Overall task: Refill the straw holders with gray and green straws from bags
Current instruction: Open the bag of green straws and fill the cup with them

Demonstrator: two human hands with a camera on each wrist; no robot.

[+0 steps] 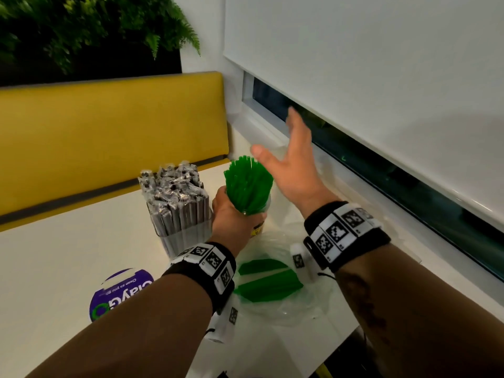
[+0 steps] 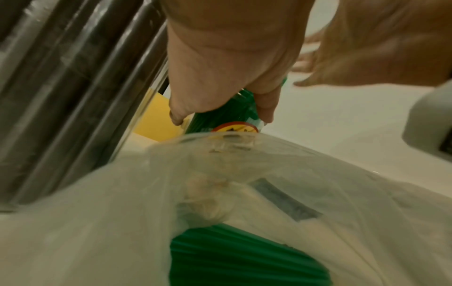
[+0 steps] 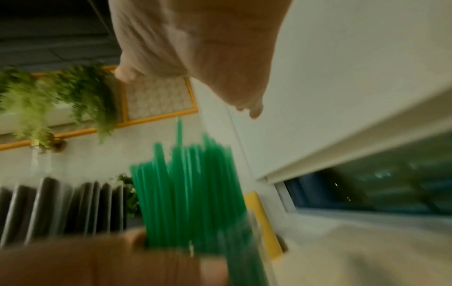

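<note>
My left hand (image 1: pixel 234 214) grips a clear round holder (image 1: pixel 263 214) packed with upright green straws (image 1: pixel 246 184) on the white table (image 1: pixel 68 255). The left wrist view shows the fingers (image 2: pixel 220 77) curled round the holder (image 2: pixel 234 125). My right hand (image 1: pixel 291 165) hovers open just right of the straw tops, fingers spread, holding nothing. Left of the green bunch stands a clear square holder (image 1: pixel 185 236) full of wrapped gray straws (image 1: pixel 174 192). A clear plastic bag (image 1: pixel 286 290) with more green straws (image 1: pixel 267 285) lies in front.
A yellow bench back (image 1: pixel 109 132) runs behind the table. A window sill (image 1: pixel 354 192) and a white blind (image 1: pixel 381 77) lie to the right. A purple round sticker (image 1: pixel 120 290) marks the near table. Fern plants (image 1: pixel 81 23) hang at the upper left.
</note>
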